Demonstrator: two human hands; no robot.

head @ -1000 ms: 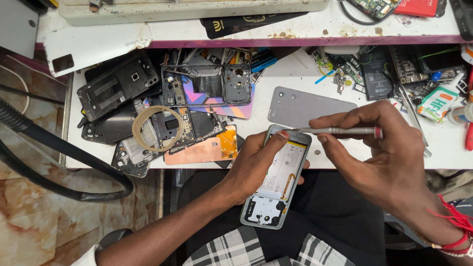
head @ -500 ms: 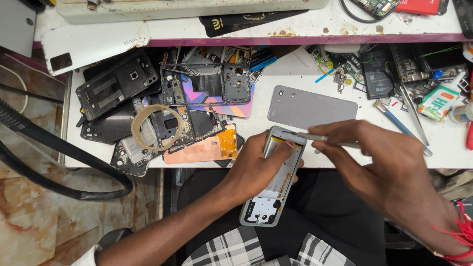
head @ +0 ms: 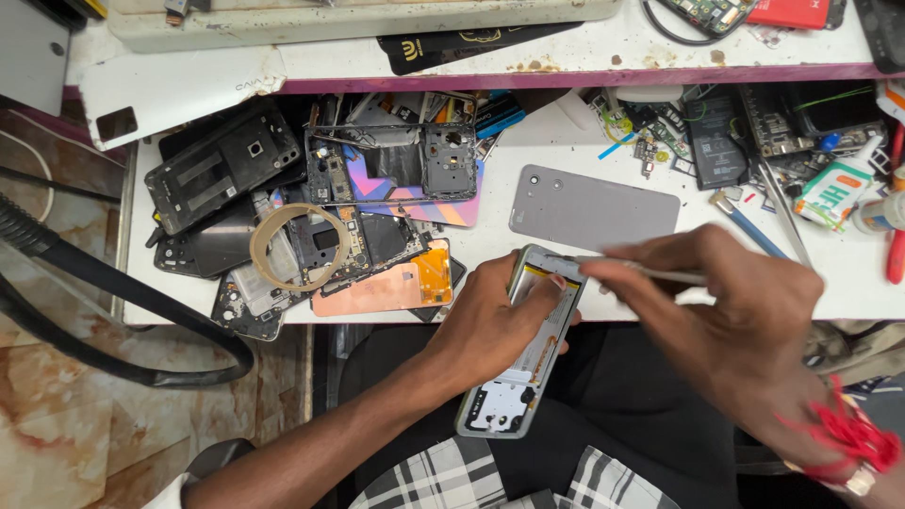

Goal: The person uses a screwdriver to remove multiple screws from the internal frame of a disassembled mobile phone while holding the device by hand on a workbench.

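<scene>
My left hand [head: 485,325] grips an opened phone body [head: 521,363] with its back removed, held over my lap at the table's front edge. Its inner frame and a yellow-edged battery area show. My right hand [head: 726,311] holds a thin metal tool [head: 650,274] whose tip touches the top end of the phone. A grey phone back cover [head: 594,207] lies on the white table [head: 490,240] just beyond both hands.
A heap of dismantled phones, frames and boards [head: 311,207] fills the table's left half, with a tan tape ring [head: 300,247] on it. Tools, a battery [head: 715,141] and small parts crowd the right. A black hose [head: 104,292] curves over the floor at left.
My right hand has moved left and down with the tool, bringing its tip onto the top of the phone. My left hand keeps holding the phone, shifted slightly.
</scene>
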